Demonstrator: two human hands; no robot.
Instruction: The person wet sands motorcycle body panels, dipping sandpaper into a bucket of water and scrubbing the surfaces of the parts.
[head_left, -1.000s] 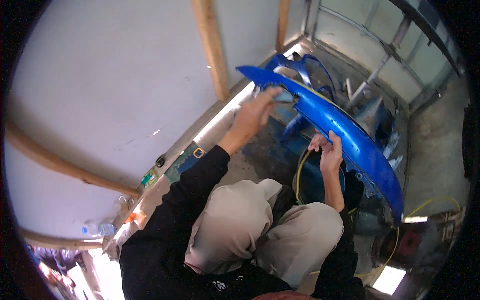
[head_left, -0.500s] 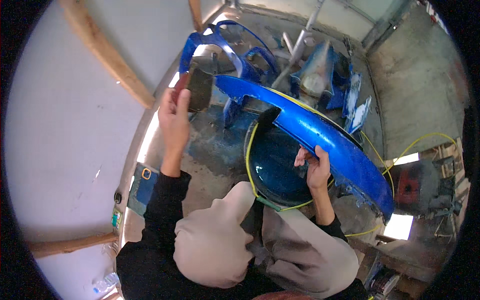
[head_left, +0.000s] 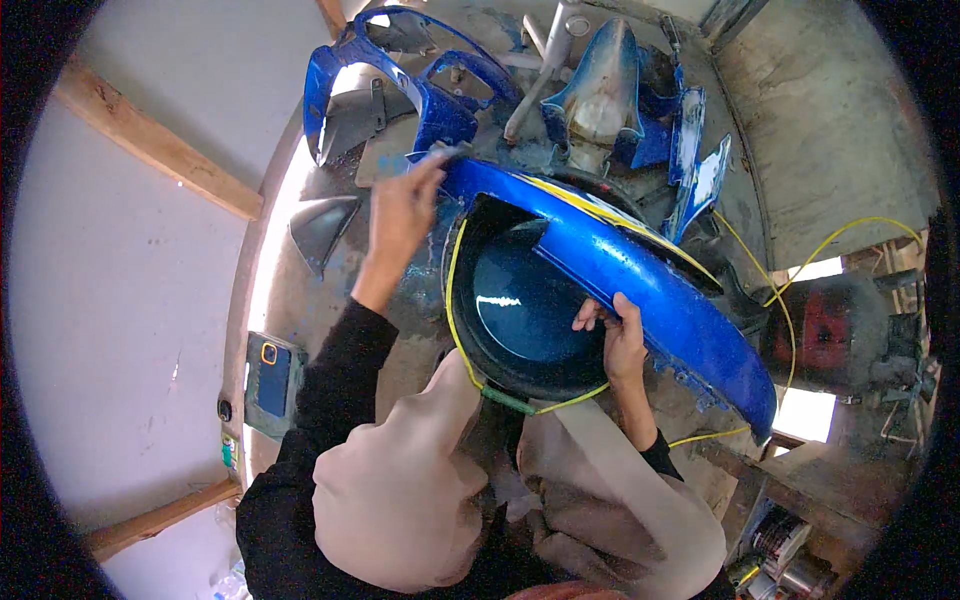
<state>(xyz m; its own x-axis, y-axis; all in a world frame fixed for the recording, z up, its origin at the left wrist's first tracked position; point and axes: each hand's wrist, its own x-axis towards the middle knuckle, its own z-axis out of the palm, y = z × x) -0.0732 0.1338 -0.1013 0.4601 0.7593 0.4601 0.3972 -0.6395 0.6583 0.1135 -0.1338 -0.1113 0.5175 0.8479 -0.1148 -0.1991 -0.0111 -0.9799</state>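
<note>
A long, curved blue motorcycle body panel [head_left: 640, 270] with a yellow and white stripe slants over a black round tub [head_left: 462, 345] of water. My right hand [head_left: 622, 340] grips the panel's near edge, thumb on the painted face and fingers curled below. At the panel's far left end is my left hand [head_left: 400, 220], slightly blurred. Its closed fingers press a piece of sandpaper [head_left: 452, 150] to the blue surface; only a grey sliver of it shows.
Beyond the tub lie a blue fairing frame [head_left: 432, 105], a worn blue fender [head_left: 605, 90] and partly white panel pieces [head_left: 690, 150]. A dark triangular piece [head_left: 323, 232] rests by the left wall. A phone [head_left: 272, 388] lies at left; a yellow cord [head_left: 795, 340] loops at right.
My left hand has come down and right with the sandpaper, from beside the panel's end onto it. My right hand keeps its hold. The view has shifted, showing more of the tub.
</note>
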